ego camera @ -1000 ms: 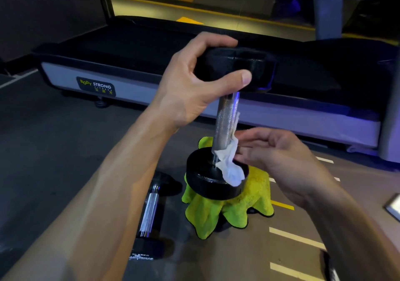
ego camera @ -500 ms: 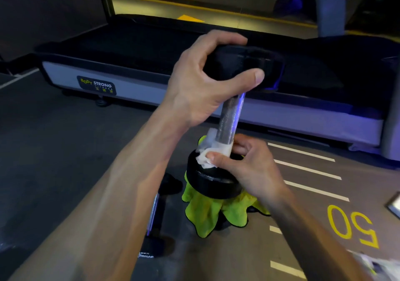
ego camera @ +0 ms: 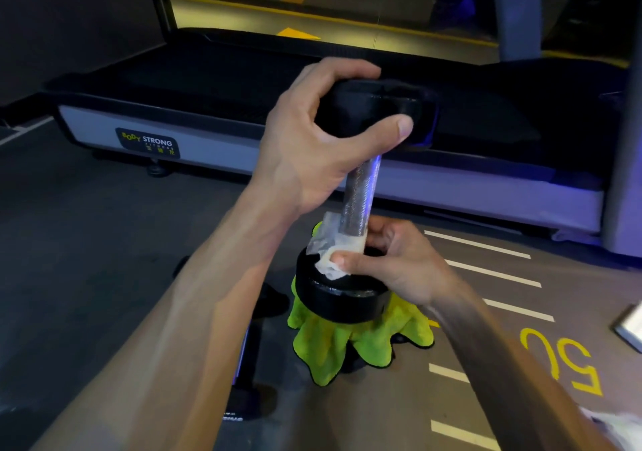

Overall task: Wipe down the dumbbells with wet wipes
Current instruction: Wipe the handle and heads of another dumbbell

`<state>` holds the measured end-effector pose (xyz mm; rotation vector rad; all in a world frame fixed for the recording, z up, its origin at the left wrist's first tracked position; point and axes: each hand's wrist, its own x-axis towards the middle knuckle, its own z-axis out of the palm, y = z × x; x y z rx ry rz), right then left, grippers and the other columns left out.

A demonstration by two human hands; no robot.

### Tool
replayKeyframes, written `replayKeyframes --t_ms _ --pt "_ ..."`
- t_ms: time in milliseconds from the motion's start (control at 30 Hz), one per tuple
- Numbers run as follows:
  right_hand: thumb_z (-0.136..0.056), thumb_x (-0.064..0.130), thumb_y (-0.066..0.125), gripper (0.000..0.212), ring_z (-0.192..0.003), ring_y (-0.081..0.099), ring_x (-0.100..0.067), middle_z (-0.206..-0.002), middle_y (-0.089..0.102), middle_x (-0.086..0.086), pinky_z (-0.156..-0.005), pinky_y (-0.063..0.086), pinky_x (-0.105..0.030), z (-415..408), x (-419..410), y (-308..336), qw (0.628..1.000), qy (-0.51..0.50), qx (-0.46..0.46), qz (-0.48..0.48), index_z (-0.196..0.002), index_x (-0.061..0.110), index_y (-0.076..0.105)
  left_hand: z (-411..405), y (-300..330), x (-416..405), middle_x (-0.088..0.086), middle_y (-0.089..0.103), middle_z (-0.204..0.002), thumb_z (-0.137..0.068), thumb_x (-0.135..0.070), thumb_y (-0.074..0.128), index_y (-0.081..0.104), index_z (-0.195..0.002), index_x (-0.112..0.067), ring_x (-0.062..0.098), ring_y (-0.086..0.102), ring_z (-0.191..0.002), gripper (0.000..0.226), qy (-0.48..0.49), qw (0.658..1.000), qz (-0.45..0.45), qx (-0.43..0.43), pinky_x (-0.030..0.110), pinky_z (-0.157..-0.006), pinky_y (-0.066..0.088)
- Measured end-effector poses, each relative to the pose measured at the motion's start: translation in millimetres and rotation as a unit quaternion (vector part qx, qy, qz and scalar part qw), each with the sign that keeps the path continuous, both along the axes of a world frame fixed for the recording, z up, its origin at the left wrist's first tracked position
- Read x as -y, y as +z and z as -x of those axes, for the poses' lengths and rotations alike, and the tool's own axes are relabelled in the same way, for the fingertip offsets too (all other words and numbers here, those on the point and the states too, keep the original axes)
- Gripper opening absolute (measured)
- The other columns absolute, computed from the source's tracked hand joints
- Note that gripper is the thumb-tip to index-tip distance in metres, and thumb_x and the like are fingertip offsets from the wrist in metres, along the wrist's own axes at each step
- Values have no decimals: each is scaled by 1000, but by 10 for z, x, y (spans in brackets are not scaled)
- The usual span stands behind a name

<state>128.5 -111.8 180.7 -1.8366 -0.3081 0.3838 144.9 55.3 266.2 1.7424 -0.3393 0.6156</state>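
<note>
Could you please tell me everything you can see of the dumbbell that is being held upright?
The upright dumbbell has two black round heads joined by a knurled, silvery metal handle. It stands nearly vertical, its lower head over a yellow-green cloth. The left hand grips the top head; the right hand holds a white wet wipe wrapped round the handle's base.

**A:** anyone make out any writing here?

**B:** yeah, the dark label (ego camera: 148,142) on the grey side rail of the black treadmill (ego camera: 215,145) reads "BODY STRONG", "BODY" in yellow, "STRONG" in white. The smaller lines under it are too tiny to read. There's also a yellow painted "50" (ego camera: 559,360) on the grey floor (ego camera: 87,242), upside down from here.
</note>
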Motion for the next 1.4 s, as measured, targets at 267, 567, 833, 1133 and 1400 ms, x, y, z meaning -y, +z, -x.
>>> replayKeyframes --t_ms 267,567,833,1133,1400 --pt "-86 29 73 25 -97 70 0 -101 75 21 -91 56 -33 310 -260 141 980 -128 131 73 -109 37 66 15 -26 -36 2 70 -120 -76 -45 88 70 -119 -28 15 69 -111 50 8 1000 6 1 44 -99 57" --pt "-88 11 75 36 -112 70 -13 -119 76 -2 -98 51 -22 -200 32 203 985 166 -10 49 -123 11 68 53 -22 -92 3 68 -123 -79 -40 87 69 -122 -23 16 68 -114 50 -20 1000 -3 4 44 -100 56" --pt "-83 31 84 19 -78 69 11 -84 77 17 -70 45 -9 82 -235 52 991 -63 85 80 -98 24 76 80 -35 -85 6 68 -121 -77 -41 87 69 -121 -23 17 69 -111 52 -24 1000 10 13 41 -98 57" --pt "-94 34 70 17 -87 72 -1 -91 78 13 -82 55 -29 123 -472 182 978 -165 125 -12 -106 24 65 64 -49 -110 4 68 -122 -77 -43 87 69 -122 -25 17 69 -114 52 -8 1000 18 5 46 -99 57" --pt "-59 3 94 59 -65 58 -21 -75 50 -14 -90 53 -48 -241 -353 260 972 67 -149 -166 -106 1 58 77 -22 -99 4 67 -124 -78 -39 89 69 -123 -23 17 68 -115 52 -36 999 7 5 44 -98 57"
